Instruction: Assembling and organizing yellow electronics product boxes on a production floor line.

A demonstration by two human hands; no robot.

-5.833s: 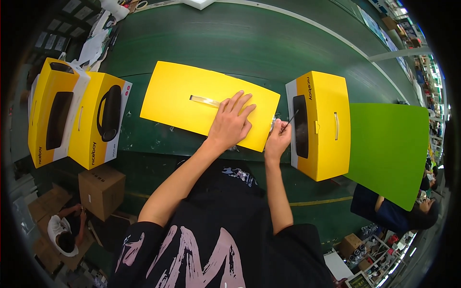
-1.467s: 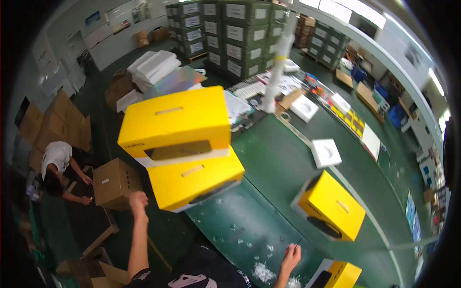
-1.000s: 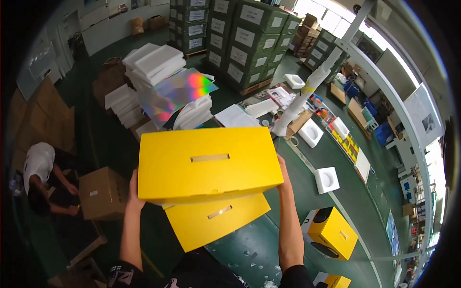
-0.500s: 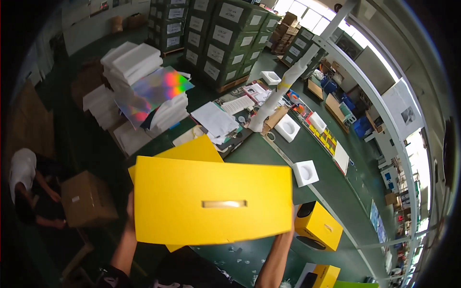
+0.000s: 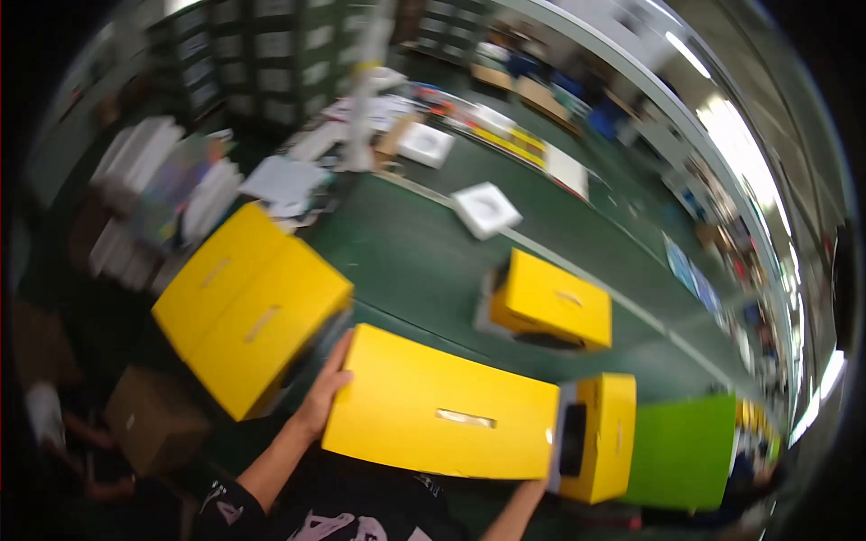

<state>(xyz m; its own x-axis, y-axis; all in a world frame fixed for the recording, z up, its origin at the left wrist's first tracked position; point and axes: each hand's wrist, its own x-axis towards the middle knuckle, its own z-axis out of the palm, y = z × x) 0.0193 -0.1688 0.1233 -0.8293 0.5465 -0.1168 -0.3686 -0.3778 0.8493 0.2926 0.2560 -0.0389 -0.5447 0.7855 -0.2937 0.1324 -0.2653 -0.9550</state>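
A long yellow cardboard box (image 5: 397, 410) with a slot handle is between my hands, close in front of my body. My left hand (image 5: 325, 392) grips its left end, the thumb on the near face and the other fingers partly hidden. Low at the right end, my right hand (image 5: 532, 492) supports the box, its fingers mostly hidden behind it. Left of the held box stand two yellow boxes (image 5: 257, 302) side by side. To its right is a smaller yellow box (image 5: 606, 437) with a dark window, very near the held box's edge; whether they touch I cannot tell.
Farther back on the green bench (image 5: 406, 270) lie another yellow box (image 5: 559, 298) and a white foam insert (image 5: 485, 209). A green panel (image 5: 681, 451) stands at right. Stacked white foam (image 5: 135, 180) is at far left, near a person beside a brown carton (image 5: 155, 419).
The view has swung right. The held box has moved away from the yellow boxes on the left, lower and toward the boxes on the right. Both hands still hold it.
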